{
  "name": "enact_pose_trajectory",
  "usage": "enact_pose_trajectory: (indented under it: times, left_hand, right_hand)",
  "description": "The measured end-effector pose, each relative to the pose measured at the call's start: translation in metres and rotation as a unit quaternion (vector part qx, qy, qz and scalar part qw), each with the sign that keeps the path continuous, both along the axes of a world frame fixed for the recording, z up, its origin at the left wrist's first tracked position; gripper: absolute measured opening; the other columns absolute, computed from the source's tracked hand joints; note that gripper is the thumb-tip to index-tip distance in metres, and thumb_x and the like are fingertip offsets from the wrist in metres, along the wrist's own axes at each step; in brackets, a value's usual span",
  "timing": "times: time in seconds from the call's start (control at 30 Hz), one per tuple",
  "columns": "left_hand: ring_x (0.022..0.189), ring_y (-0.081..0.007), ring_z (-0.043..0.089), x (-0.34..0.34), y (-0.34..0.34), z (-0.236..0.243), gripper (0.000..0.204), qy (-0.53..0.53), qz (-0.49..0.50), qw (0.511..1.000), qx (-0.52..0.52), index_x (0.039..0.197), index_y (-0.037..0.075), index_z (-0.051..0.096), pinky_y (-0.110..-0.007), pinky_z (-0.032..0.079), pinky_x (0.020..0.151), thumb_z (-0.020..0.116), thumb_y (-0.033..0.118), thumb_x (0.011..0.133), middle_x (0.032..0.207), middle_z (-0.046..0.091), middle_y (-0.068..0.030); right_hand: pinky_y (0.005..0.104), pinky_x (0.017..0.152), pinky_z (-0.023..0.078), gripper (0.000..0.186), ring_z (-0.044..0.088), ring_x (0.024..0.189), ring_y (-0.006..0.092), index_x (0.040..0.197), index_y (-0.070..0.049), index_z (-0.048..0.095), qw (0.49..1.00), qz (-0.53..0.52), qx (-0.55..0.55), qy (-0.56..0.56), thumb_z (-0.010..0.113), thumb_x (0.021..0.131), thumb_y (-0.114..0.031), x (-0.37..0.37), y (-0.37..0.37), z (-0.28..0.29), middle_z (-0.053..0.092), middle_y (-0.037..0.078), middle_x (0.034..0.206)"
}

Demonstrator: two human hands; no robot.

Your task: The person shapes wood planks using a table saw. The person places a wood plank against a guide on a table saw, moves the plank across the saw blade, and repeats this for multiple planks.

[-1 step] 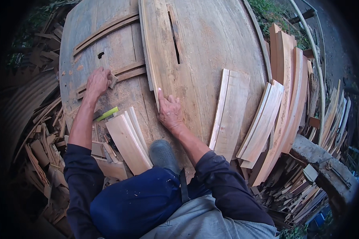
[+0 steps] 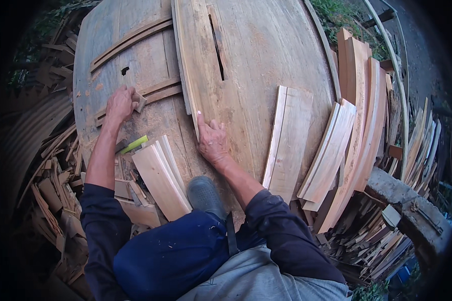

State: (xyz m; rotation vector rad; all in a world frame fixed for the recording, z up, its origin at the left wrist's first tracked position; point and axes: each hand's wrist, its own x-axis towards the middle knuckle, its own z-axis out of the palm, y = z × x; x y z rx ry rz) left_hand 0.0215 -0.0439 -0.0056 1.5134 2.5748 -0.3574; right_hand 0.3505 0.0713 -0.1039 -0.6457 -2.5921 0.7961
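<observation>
Head view: my left hand [image 2: 120,104] gripped a small wood block [image 2: 140,104] beside the slats [image 2: 163,93] on the wooden surface [image 2: 148,56]; my right hand [image 2: 214,141] pointed its forefinger along a long strip [image 2: 185,60], whether gripping I couldn't tell.

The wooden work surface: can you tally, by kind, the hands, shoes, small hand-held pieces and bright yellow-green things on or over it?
Hands: 2, the left hand and the right hand
Small wooden piece, hand-held: 1
Shoe: 1
Yellow-green thing: 1
Total: 5
</observation>
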Motion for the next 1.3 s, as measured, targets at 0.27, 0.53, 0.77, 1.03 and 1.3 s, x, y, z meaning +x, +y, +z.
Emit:
enact_pose_trajectory:
  times: [0.27,0.53,0.77,1.03,1.3]
  left_hand:
    - [0.068,-0.0366,0.071,-0.011,0.009,-0.011,0.067,-0.266,0.394,0.880,-0.022,0.106,-0.011,0.062,-0.047,0.055,0.069,0.065,0.054,0.089,0.079,0.068,-0.0273]
    - [0.104,-0.0455,0.067,-0.006,0.000,-0.005,0.059,-0.247,0.190,0.949,0.041,0.119,-0.002,0.062,-0.050,0.050,0.089,0.065,0.048,0.088,0.106,0.069,-0.0306]
    - [0.111,-0.0396,0.063,0.050,0.013,0.010,0.058,0.053,0.156,0.983,0.080,0.136,0.005,0.058,-0.049,0.050,0.094,0.072,0.037,0.089,0.118,0.065,-0.0244]
    - [0.124,-0.0288,0.060,0.285,0.041,0.038,0.076,-0.525,0.184,0.809,0.192,0.154,0.000,0.042,-0.040,0.049,0.105,0.076,0.029,0.093,0.143,0.053,-0.0226]
    - [0.154,-0.0404,0.025,0.340,0.052,0.098,0.103,-0.270,-0.147,0.905,0.293,0.162,0.012,0.029,-0.053,0.028,0.125,0.086,0.029,0.078,0.166,0.023,-0.0213]
  right_hand:
    - [0.0490,0.094,0.042,0.079,0.056,0.106,0.0315,0.155,-0.004,0.041,0.998,0.018,-0.061,-0.022,0.072,0.084,-0.024,0.027,0.012,0.024,0.064,0.013,0.106]
    - [0.0669,0.116,0.028,0.112,0.021,0.152,0.0502,0.162,-0.019,0.031,0.919,-0.286,0.022,-0.272,0.087,0.071,-0.055,0.186,0.057,0.066,0.023,0.025,0.164]
    - [0.0663,0.116,0.030,0.111,0.024,0.151,0.0507,0.163,-0.020,0.030,0.928,-0.281,-0.061,-0.238,0.087,0.071,-0.044,0.202,0.067,0.060,0.022,0.025,0.165]
    - [0.0443,0.104,0.051,0.108,0.060,0.124,0.0338,0.154,0.000,0.040,0.618,-0.143,-0.764,0.121,0.077,0.068,-0.053,0.229,0.045,0.119,0.058,0.019,0.135]
    - [0.0489,0.091,0.057,0.105,0.065,0.110,0.0366,0.150,0.000,0.045,0.430,-0.090,-0.898,0.035,0.071,0.070,-0.063,0.258,0.040,0.120,0.062,0.022,0.128]
